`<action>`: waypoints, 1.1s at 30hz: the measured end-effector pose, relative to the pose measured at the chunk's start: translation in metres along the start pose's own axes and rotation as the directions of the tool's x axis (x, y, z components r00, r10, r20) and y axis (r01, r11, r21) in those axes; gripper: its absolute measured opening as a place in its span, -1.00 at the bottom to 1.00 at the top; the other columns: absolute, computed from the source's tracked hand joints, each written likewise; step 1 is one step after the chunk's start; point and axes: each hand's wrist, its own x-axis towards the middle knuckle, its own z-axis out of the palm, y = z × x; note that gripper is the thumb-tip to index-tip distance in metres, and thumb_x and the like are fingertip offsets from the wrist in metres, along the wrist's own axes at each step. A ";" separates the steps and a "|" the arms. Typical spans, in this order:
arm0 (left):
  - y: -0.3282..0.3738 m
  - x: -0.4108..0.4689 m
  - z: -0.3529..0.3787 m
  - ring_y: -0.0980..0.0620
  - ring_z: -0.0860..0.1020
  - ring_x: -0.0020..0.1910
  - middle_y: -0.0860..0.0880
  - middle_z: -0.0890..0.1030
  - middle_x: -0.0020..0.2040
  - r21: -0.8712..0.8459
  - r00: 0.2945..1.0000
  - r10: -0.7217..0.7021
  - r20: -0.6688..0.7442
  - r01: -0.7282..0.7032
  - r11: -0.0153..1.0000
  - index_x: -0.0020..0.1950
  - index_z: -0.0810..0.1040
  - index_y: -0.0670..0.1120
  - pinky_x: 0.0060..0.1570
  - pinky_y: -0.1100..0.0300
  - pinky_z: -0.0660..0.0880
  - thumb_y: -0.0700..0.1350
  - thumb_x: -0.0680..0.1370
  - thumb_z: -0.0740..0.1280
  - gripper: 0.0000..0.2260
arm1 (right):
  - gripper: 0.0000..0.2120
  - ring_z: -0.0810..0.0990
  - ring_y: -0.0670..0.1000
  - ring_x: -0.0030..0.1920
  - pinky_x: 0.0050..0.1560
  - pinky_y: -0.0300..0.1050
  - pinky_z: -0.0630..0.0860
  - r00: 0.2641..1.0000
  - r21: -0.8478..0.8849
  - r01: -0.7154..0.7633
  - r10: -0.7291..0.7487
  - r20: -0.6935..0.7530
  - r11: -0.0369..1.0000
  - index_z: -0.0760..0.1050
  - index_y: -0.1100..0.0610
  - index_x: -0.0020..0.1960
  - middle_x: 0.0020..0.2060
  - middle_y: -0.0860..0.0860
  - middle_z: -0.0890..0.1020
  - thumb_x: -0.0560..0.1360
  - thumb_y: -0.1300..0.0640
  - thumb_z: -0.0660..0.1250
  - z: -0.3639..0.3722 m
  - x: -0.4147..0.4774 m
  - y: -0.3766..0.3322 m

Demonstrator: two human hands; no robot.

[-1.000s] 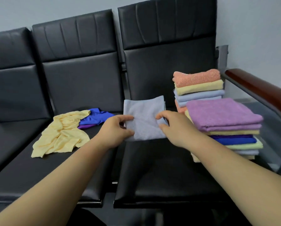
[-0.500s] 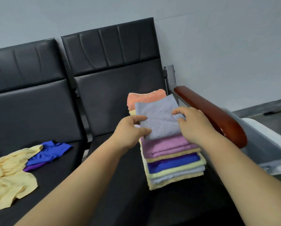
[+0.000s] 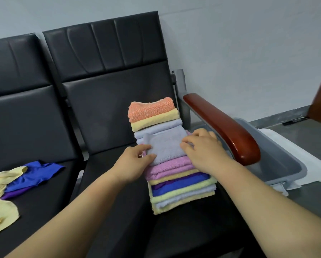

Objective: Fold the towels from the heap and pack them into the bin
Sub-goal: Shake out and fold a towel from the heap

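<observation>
— Which step is this?

— Stacking, I judge. The grey folded towel (image 3: 165, 146) lies on top of the near stack (image 3: 182, 190) on the right seat (image 3: 118, 220). The left hand (image 3: 135, 161) pinches its left edge, thumb on top. The right hand (image 3: 202, 149) curls its fingers over the right edge.

— And next?

— Let go squarely, then reach left for the crumpled heap (image 3: 35, 175). The visible part of the bin (image 3: 278, 161), far right on the floor, holds no towel.

— Anything unclear?

— The armrest (image 3: 223, 125) hides much of the bin. The right thumb is out of sight. The yellow towel (image 3: 1, 211) runs off the left edge.
</observation>
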 end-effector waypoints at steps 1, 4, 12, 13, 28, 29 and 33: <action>0.001 -0.004 -0.004 0.15 0.59 -0.16 0.03 0.64 -0.04 -0.008 1.000 0.017 -0.015 -0.017 1.000 0.38 0.55 0.06 -0.15 0.23 0.47 0.06 0.60 0.38 -0.65 | -0.63 0.29 0.08 0.40 0.42 0.06 0.28 0.999 -0.041 0.029 -0.030 -0.021 0.999 0.54 -0.13 0.37 0.38 -0.03 0.40 0.68 -0.17 0.11 -0.002 -0.004 -0.007; -0.005 -0.020 -0.023 0.15 0.58 -0.14 0.04 0.68 0.00 0.008 0.998 0.036 -0.047 -0.035 0.999 0.26 0.58 0.10 -0.06 0.06 0.56 0.04 0.60 0.38 -0.77 | -0.61 0.34 0.08 0.38 0.44 0.07 0.26 0.990 -0.139 0.131 -0.137 -0.038 0.982 0.54 -0.09 0.37 0.34 -0.03 0.44 0.67 -0.19 0.14 0.002 -0.020 -0.039; -0.092 -0.074 -0.126 0.14 0.61 0.01 0.07 0.55 0.21 0.143 0.980 -0.164 -0.114 0.180 0.973 0.31 0.55 0.09 0.03 0.13 0.57 -0.02 0.53 0.45 -0.65 | -0.64 0.45 0.05 0.32 0.43 0.04 0.34 0.890 -0.190 0.455 -0.441 0.114 0.870 0.52 -0.03 0.38 0.28 -0.03 0.51 0.68 -0.14 0.17 0.088 -0.037 -0.167; -0.111 -0.081 -0.140 0.11 0.61 0.05 0.07 0.59 0.19 0.153 0.971 -0.201 -0.133 0.220 0.963 0.29 0.56 0.07 0.11 0.10 0.56 -0.04 0.51 0.46 -0.65 | -0.63 0.45 0.07 0.32 0.43 0.05 0.34 0.874 -0.187 0.485 -0.462 0.153 0.854 0.52 -0.02 0.39 0.30 -0.02 0.51 0.68 -0.13 0.17 0.103 -0.034 -0.182; -0.351 -0.180 -0.287 0.04 0.51 0.13 0.02 0.42 0.39 0.095 0.767 -0.545 -0.340 0.604 0.791 0.45 0.44 0.13 -0.11 0.24 0.42 0.04 0.51 0.46 -0.49 | -0.64 0.49 0.08 0.30 0.24 -0.01 0.51 0.654 0.036 0.581 -0.492 0.575 0.813 0.47 -0.05 0.41 0.33 -0.01 0.44 0.63 -0.03 0.27 0.303 0.009 -0.425; -0.361 -0.181 -0.287 0.01 0.50 0.18 0.02 0.40 0.41 0.108 0.759 -0.557 -0.338 0.619 0.778 0.47 0.41 0.14 -0.03 0.20 0.45 0.06 0.51 0.46 -0.46 | -0.60 0.50 0.07 0.31 0.27 0.00 0.51 0.652 0.054 0.574 -0.496 0.573 0.817 0.44 -0.04 0.45 0.37 0.00 0.44 0.63 -0.03 0.28 0.313 0.012 -0.435; -0.393 -0.178 -0.282 -0.10 0.41 0.36 0.05 0.41 0.39 0.279 0.725 -0.610 -0.320 0.688 0.670 0.44 0.41 0.21 0.28 -0.11 0.43 0.20 0.48 0.41 -0.47 | -0.54 0.41 0.15 0.39 0.32 0.07 0.47 0.637 0.026 0.590 -0.485 0.599 0.807 0.41 -0.02 0.48 0.39 0.05 0.41 0.62 -0.13 0.25 0.356 0.016 -0.458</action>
